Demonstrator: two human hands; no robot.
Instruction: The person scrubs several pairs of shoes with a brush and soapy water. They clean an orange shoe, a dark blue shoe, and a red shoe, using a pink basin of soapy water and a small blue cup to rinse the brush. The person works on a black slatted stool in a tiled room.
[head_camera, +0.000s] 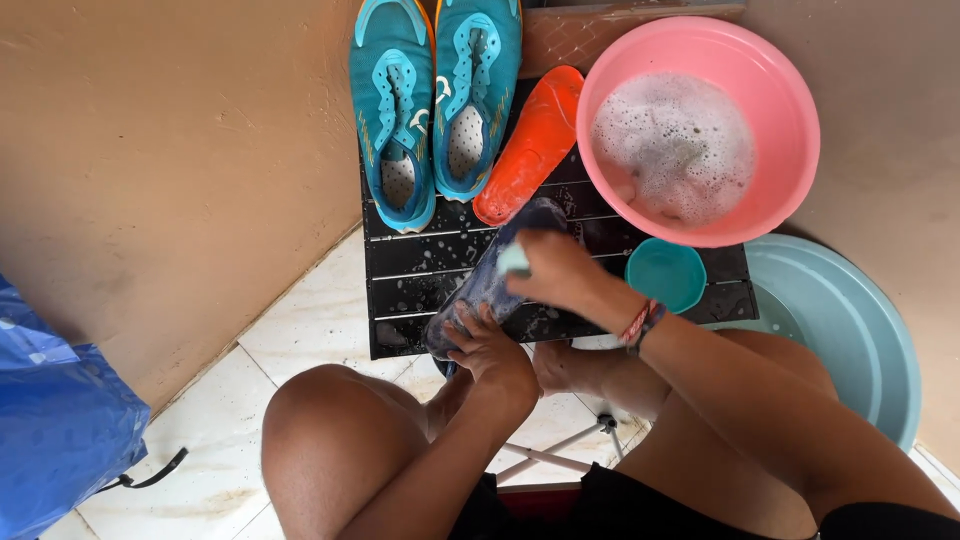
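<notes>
A dark grey insole (478, 290) lies wet and soapy on the black slatted table (420, 270). My left hand (490, 350) presses down on its near end. My right hand (555, 270) rests on its far end, gripping a small pale green sponge or soap piece (513, 258) against it. An orange insole (530, 145) lies just beyond, next to a pair of teal shoes (435, 100).
A pink basin (770, 90) of sudsy water sits at the table's right back. A small teal cup (665, 275) stands beside it. A pale blue basin (860, 330) is on the floor at right, a blue bag (55, 430) at left. Tan walls close in both sides.
</notes>
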